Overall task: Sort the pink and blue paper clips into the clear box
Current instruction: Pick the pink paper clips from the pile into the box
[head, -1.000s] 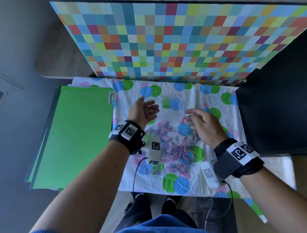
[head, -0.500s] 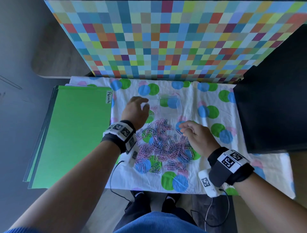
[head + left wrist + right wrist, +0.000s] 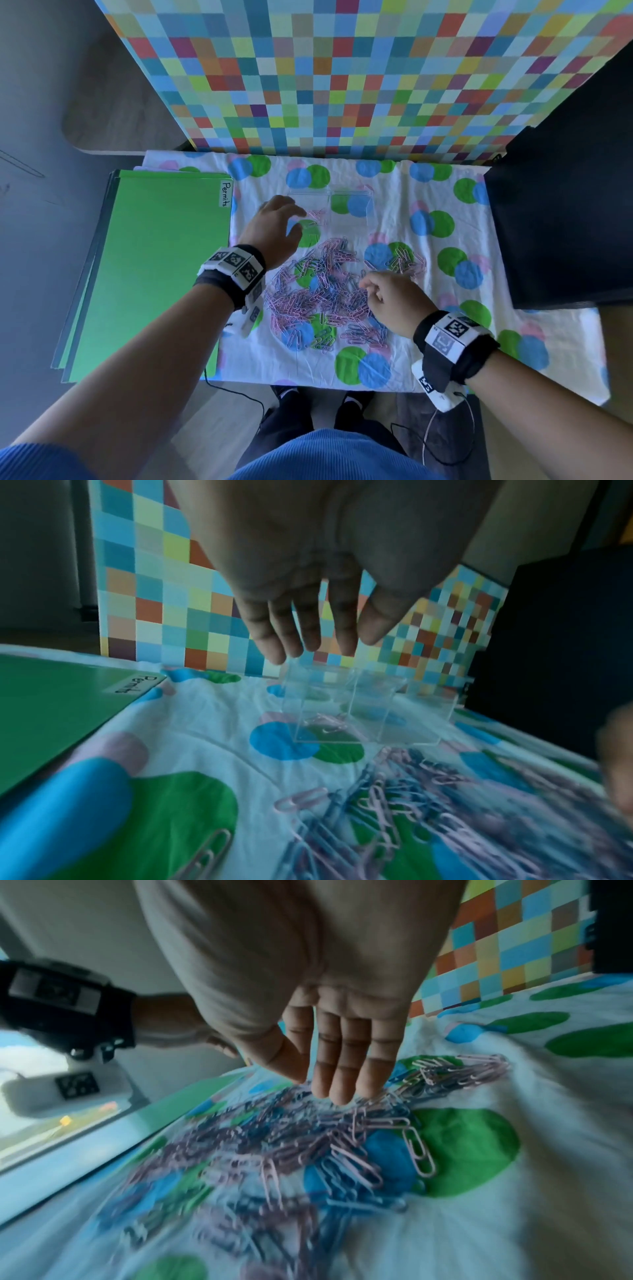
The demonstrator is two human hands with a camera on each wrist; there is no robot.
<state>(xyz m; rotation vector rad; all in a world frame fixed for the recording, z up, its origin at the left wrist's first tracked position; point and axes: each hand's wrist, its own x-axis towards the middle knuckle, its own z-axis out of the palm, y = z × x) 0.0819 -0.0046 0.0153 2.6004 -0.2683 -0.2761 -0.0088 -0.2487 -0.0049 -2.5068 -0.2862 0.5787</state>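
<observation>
A clear two-compartment box (image 3: 349, 194) (image 3: 411, 696) stands on the dotted cloth at the back middle. A few pink clips (image 3: 317, 214) (image 3: 323, 722) lie in its left compartment. My left hand (image 3: 294, 222) (image 3: 318, 645) hovers palm down over the box's left edge, fingers straight, holding nothing. A big mixed pile of pink and blue paper clips (image 3: 322, 291) (image 3: 411, 818) (image 3: 274, 1150) is spread in front of the box. My right hand (image 3: 368, 286) (image 3: 325, 1088) reaches down onto the pile's right side, and its straight fingertips (image 3: 337, 1096) touch the clips.
A smaller clip cluster (image 3: 407, 262) (image 3: 469, 1069) lies right of the pile. Green folders (image 3: 154, 274) labelled "Permits" cover the table's left side. A black box (image 3: 565, 222) stands at the right, a checkered board (image 3: 342, 75) behind. The cloth (image 3: 445, 359) ends at the front edge.
My left hand turned from palm up to palm down over the box's left compartment, where pink clips now lie. My right hand came back from near the box down onto the pile.
</observation>
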